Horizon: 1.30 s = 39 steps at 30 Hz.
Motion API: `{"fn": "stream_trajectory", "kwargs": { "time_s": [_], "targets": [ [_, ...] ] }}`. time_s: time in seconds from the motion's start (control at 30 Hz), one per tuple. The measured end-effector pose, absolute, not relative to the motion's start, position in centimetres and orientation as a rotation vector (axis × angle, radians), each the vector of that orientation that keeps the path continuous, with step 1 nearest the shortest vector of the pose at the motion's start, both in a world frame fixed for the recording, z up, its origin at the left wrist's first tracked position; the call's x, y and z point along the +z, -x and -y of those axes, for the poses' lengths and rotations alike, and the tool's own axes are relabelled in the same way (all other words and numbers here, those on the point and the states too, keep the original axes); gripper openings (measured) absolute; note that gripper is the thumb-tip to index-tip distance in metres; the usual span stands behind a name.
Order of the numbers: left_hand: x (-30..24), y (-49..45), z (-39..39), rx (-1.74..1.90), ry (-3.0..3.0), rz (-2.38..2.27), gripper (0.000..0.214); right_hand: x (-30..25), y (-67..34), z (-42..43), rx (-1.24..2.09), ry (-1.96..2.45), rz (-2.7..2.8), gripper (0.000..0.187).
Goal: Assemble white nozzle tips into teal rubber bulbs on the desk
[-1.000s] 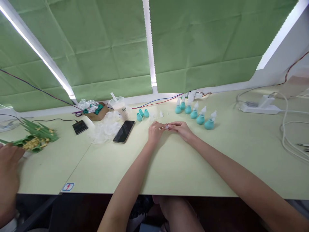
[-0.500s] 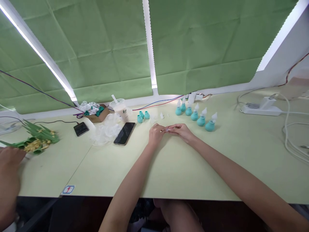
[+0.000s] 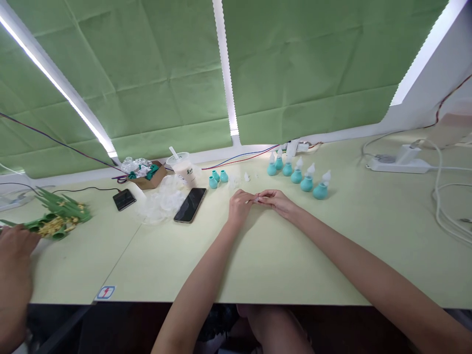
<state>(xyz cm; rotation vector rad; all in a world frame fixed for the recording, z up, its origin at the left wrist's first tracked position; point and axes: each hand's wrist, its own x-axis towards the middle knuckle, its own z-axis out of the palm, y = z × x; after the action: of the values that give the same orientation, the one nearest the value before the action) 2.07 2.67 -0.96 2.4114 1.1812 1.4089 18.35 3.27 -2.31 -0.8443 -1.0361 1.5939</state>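
My left hand (image 3: 240, 204) and my right hand (image 3: 276, 201) meet fingertip to fingertip above the table. Both are closed in a pinch on one small whitish translucent piece (image 3: 257, 199), mostly covered by the fingers. Just beyond them a small white pointed tip (image 3: 247, 176) stands beside a clear, crumpled-looking bit (image 3: 233, 182). To the right is a slanting row of several teal bulb-shaped pots with white pointed tops, the nearest teal pot (image 3: 320, 191) being closest to my right forearm. Left of my hands, three teal pots without tops (image 3: 213, 182) stand grouped.
A black phone (image 3: 190, 205), clear plastic film (image 3: 160, 202), a drink cup with straw (image 3: 184, 169) and a cardboard box (image 3: 150, 179) lie to the left. Further left, another person's hand (image 3: 16, 246) touches green artificial plants (image 3: 61, 216). A power strip (image 3: 400, 164) with cables is at right.
My fingers stay pinched together on the small piece with only a slight shift. The whole view has tilted a little. The other person's hand has barely moved.
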Motion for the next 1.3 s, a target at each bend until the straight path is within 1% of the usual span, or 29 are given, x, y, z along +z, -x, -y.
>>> {"fn": "stream_trajectory", "kwargs": {
  "time_s": [0.13, 0.3, 0.5, 0.6, 0.67, 0.9, 1.03, 1.23, 1.3],
  "targets": [
    [-1.0, -2.2, -2.7, 1.477, -2.463, -1.084, 0.015, -1.9, -18.6, -3.2, 1.687, 0.781, 0.993, 0.034],
    [-1.5, -2.2, -2.9, 1.580, -2.583, -0.936, 0.015, -1.6, -19.1, -3.4, 1.773, 0.820, 0.988, 0.037],
    [-1.1, -2.0, -2.8, 1.576, -2.639, -0.910, 0.018, -1.5, -18.7, -3.3, 1.759, 0.782, 0.963, 0.034],
    [-0.9, -1.9, -2.8, 1.570, -2.570, -1.039, 0.016, -1.4, -18.3, -3.0, 1.693, 0.758, 0.972, 0.030],
    [-1.0, -2.0, -2.9, 1.582, -2.508, -1.111, 0.020, -1.3, -18.2, -2.9, 1.668, 0.770, 1.017, 0.028],
    [-0.7, -2.7, -2.3, 1.510, -2.198, -1.119, 0.017, -1.4, -18.6, -2.9, 1.698, 0.700, 1.190, 0.039],
    [-0.4, -2.9, -2.0, 1.417, -2.103, -1.062, 0.018, -1.5, -18.7, -2.8, 1.689, 0.689, 1.232, 0.032],
    [-0.3, -2.6, -2.4, 1.458, -2.256, -1.108, 0.014, -1.8, -18.6, -3.0, 1.673, 0.745, 1.113, 0.027],
    [-0.2, -2.1, -2.7, 1.439, -2.290, -1.163, 0.022, -1.9, -18.4, -3.2, 1.632, 0.778, 1.031, 0.024]
  ]
}}
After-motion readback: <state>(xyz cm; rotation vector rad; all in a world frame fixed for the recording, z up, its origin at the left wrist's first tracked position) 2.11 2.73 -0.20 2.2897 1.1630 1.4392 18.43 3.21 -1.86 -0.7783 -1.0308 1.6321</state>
